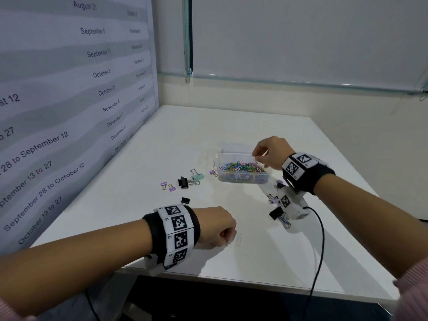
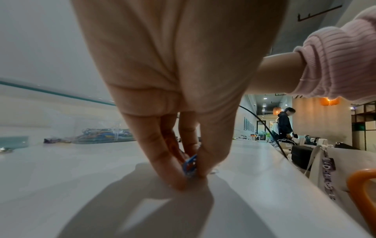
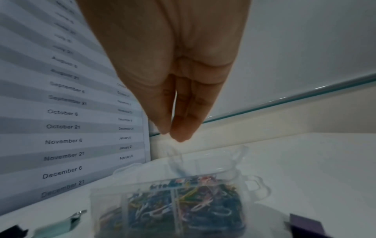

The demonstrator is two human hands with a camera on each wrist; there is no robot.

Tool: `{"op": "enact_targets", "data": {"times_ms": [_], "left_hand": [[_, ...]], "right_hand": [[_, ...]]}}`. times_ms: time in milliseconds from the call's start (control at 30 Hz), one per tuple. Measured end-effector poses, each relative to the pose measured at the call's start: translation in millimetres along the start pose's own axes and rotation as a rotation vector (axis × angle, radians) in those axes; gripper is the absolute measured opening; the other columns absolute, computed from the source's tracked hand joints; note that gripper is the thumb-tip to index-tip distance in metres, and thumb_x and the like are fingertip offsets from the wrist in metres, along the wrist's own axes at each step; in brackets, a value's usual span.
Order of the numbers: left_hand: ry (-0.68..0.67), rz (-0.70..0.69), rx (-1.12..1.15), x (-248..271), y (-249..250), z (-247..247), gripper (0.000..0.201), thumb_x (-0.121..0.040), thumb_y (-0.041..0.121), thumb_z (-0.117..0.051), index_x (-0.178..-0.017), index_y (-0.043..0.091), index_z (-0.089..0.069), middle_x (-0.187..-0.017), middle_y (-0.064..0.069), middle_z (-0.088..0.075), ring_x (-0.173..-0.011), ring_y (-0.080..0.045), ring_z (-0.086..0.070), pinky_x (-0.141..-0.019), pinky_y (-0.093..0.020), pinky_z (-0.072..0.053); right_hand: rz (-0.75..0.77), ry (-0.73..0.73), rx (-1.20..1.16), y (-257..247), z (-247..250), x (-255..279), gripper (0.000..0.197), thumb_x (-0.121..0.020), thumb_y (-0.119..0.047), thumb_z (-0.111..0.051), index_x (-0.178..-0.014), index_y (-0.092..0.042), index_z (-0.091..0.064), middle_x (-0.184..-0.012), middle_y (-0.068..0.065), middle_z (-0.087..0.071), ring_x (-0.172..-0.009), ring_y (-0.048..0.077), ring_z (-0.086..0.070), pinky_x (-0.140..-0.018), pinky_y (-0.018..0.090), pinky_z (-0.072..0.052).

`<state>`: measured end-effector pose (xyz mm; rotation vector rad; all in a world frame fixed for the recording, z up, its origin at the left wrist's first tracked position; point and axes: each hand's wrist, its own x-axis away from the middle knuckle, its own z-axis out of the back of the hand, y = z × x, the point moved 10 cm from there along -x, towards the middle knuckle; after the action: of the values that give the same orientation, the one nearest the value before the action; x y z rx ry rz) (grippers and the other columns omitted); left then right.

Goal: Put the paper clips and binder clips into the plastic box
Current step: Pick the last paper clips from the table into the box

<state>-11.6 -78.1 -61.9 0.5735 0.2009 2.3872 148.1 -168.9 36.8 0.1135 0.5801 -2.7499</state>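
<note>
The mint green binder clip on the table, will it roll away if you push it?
Probably not: the mint green binder clip lies on a flat side on the table, so it should slide. It looks small and probably light. Its wire handles may flop when lifted.

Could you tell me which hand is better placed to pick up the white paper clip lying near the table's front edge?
Left. The left hand rests on the table right beside the white paper clip, already pinching blue clips. The right hand is away over the plastic box.
</note>
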Motion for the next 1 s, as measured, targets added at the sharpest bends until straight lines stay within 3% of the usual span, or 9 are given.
{"op": "enact_targets", "data": {"times_ms": [100,233,400,500,567,633,767,867,1000], "left_hand": [[0.02,0.016,-0.026,0.3,-2.6,-0.2,0.017,-0.084,0.004,-0.05,-0.096,0.005,-0.062,-0.104,-0.01,-0.064,-0.093,-0.022,-0.055,-0.074,-0.026,-0.039],[0.027,0.025,-0.011,-1.2,-5.0,0.8,0.018,-0.086,0.007,-0.052,-0.1,0.006,-0.063,-0.106,-0.009,-0.066,-0.099,-0.022,-0.058,-0.075,-0.025,-0.04],[0.022,0.032,0.002,-4.0,-4.5,2.4,0.017,-0.084,0.007,-0.055,-0.096,0.005,-0.067,-0.102,-0.01,-0.07,-0.093,-0.022,-0.062,-0.073,-0.024,-0.043],[0.032,0.039,0.015,-4.8,-4.6,3.8,0.016,-0.082,0.007,-0.058,-0.093,0.005,-0.068,-0.099,-0.009,-0.071,-0.081,-0.018,-0.058,-0.069,-0.022,-0.041],[0.037,0.045,0.013,-4.8,-4.5,4.0,0.015,-0.081,0.007,-0.058,-0.092,0.005,-0.068,-0.097,-0.009,-0.071,-0.078,-0.016,-0.056,-0.068,-0.022,-0.04],[0.04,0.049,0.004,-4.1,-3.7,3.7,0.015,-0.081,0.007,-0.058,-0.091,0.006,-0.068,-0.097,-0.009,-0.071,-0.083,-0.02,-0.06,-0.068,-0.023,-0.04],[0.038,0.056,-0.064,-2.1,-0.9,1.7,0.017,-0.082,0.006,-0.057,-0.096,0.005,-0.066,-0.102,-0.01,-0.068,-0.096,-0.024,-0.061,-0.07,-0.025,-0.039],[0.043,0.059,-0.094,-0.3,-0.5,1.9,0.018,-0.084,0.006,-0.055,-0.099,0.005,-0.065,-0.107,-0.011,-0.066,-0.101,-0.025,-0.058,-0.073,-0.026,-0.038],[0.073,0.062,-0.079,1.4,-1.9,5.5,0.02,-0.087,0.008,-0.054,-0.105,0.006,-0.062,-0.11,-0.009,-0.064,-0.104,-0.022,-0.056,-0.074,-0.023,-0.035]], "right_hand": [[0.009,-0.021,0.011,8.3,-3.0,4.4,0.012,-0.084,-0.007,-0.062,-0.094,-0.009,-0.069,-0.099,0.005,-0.069,-0.062,0.011,-0.056,-0.056,0.007,-0.042],[0.03,-0.195,0.092,23.0,-17.4,32.6,0.013,-0.08,-0.006,-0.064,-0.087,-0.016,-0.068,-0.089,-0.002,-0.068,-0.052,-0.007,-0.056,-0.052,0.001,-0.042],[-0.045,-0.403,0.16,52.7,-31.3,75.3,0.025,-0.072,-0.008,-0.066,-0.062,-0.03,-0.06,-0.07,-0.01,-0.066,-0.053,0.001,-0.062,-0.056,0.014,-0.05],[-0.093,-0.48,0.093,60.2,-39.4,96.3,0.021,-0.068,-0.007,-0.071,-0.069,-0.028,-0.065,-0.07,-0.008,-0.067,-0.055,0.008,-0.065,-0.055,0.017,-0.052],[-0.074,-0.487,0.043,56.0,-44.6,102.5,0.03,-0.066,-0.007,-0.073,-0.089,-0.025,-0.07,-0.074,-0.009,-0.063,-0.053,0.009,-0.063,-0.053,0.019,-0.052],[-0.039,-0.488,0.024,49.7,-50.9,102.6,0.035,-0.067,-0.007,-0.073,-0.098,-0.024,-0.07,-0.073,-0.01,-0.06,-0.047,0.0,-0.057,-0.054,0.02,-0.052],[0.036,-0.486,0.102,34.5,-63.5,97.5,0.018,-0.071,-0.016,-0.071,-0.083,-0.027,-0.068,-0.071,-0.009,-0.061,-0.048,-0.007,-0.054,-0.053,0.008,-0.041],[0.072,-0.447,0.133,22.5,-70.4,92.0,0.012,-0.072,-0.025,-0.071,-0.084,-0.027,-0.069,-0.071,-0.012,-0.063,-0.058,-0.003,-0.054,-0.065,0.009,-0.031],[0.079,-0.398,0.017,7.9,-64.6,85.8,0.017,-0.08,-0.027,-0.068,-0.097,-0.028,-0.068,-0.071,-0.019,-0.058,-0.056,-0.007,-0.055,-0.065,0.011,-0.04]]}}
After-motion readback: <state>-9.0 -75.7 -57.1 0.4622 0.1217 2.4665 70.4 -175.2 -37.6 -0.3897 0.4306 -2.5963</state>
